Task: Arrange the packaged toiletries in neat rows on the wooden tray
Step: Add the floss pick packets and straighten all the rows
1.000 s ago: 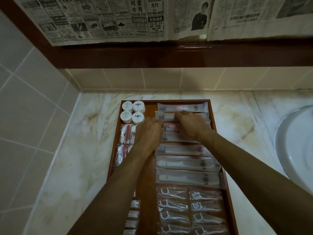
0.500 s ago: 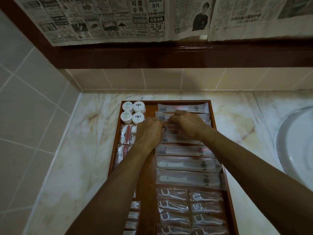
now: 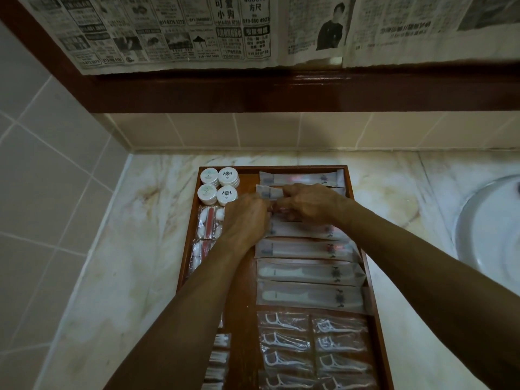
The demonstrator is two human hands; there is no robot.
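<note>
Both hands meet over one long clear packet point(image 3: 284, 211) in the far half of the wooden tray point(image 3: 355, 209). The right hand point(image 3: 312, 202) has its fingers curled down onto the packet's left end, and the left hand point(image 3: 246, 220) is pressed in beside it, knuckles up, fingertips hidden under the right hand's. Whether either hand truly pinches the packet or only presses on it cannot be told, since the fingertips are covered.

Just beyond the hands lie two more long packets point(image 3: 301, 179), crosswise to the tray, the nearer one partly under the right hand's fingers. Toward the person, four further long packets point(image 3: 306, 273) lie in a stacked column, each crosswise and touching the next.

Left of the left hand stand four small round white jars point(image 3: 219, 185) in a two-by-two block at the tray's far left corner. Below them, beside the left wrist, are packets of cotton pads with red sticks point(image 3: 208, 226).

Nearest the person, past the forearms, floss picks in clear bags point(image 3: 312, 350) sit in two columns, and cotton bud packets point(image 3: 218, 358) line the left edge.

The tray rests on a marble counter point(image 3: 126, 249); a white basin point(image 3: 489, 235) is to the right.
</note>
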